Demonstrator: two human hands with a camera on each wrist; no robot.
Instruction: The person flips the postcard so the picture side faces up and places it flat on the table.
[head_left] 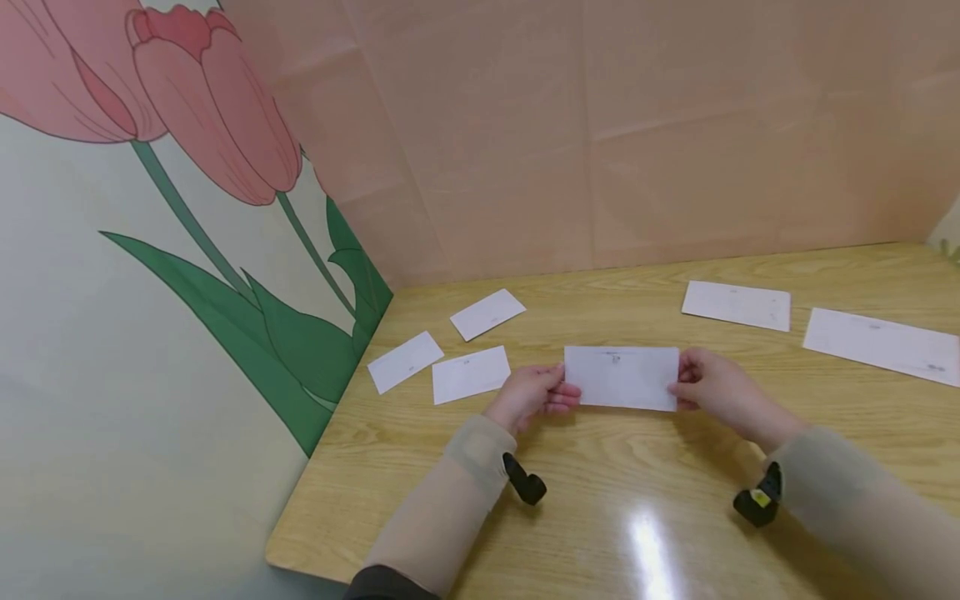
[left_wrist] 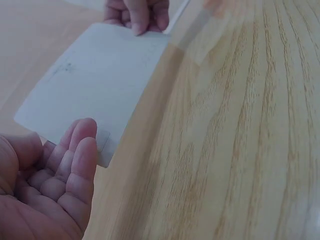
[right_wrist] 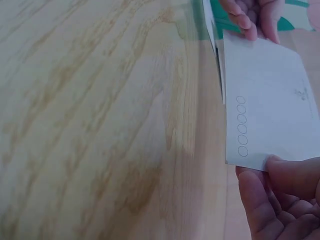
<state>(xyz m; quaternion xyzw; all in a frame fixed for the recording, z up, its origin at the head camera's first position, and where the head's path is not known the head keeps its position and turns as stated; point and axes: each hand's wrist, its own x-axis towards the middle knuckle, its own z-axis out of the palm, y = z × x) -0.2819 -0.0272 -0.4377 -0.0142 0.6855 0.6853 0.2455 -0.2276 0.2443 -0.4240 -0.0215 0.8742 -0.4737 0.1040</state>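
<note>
Raised between my hands is a white envelope (head_left: 621, 379) with faint printing near its top middle in the head view. My left hand (head_left: 531, 394) holds its left end, the fingers (left_wrist: 82, 155) reaching over one corner. At the other end, my right hand (head_left: 716, 390) pinches the envelope, with the thumb (right_wrist: 290, 175) on the near face and fingers behind. The right wrist view shows a row of small printed circles along one edge of the envelope (right_wrist: 270, 110).
Left on the wooden table (head_left: 600, 483) lie three smaller white envelopes, one upper (head_left: 487, 314), one leftmost (head_left: 405, 362), one close by my left hand (head_left: 471, 375). Two more white envelopes, one nearer (head_left: 737, 305) and one farther right (head_left: 881, 344), lie right. A pink sheet (head_left: 487, 150) hangs behind.
</note>
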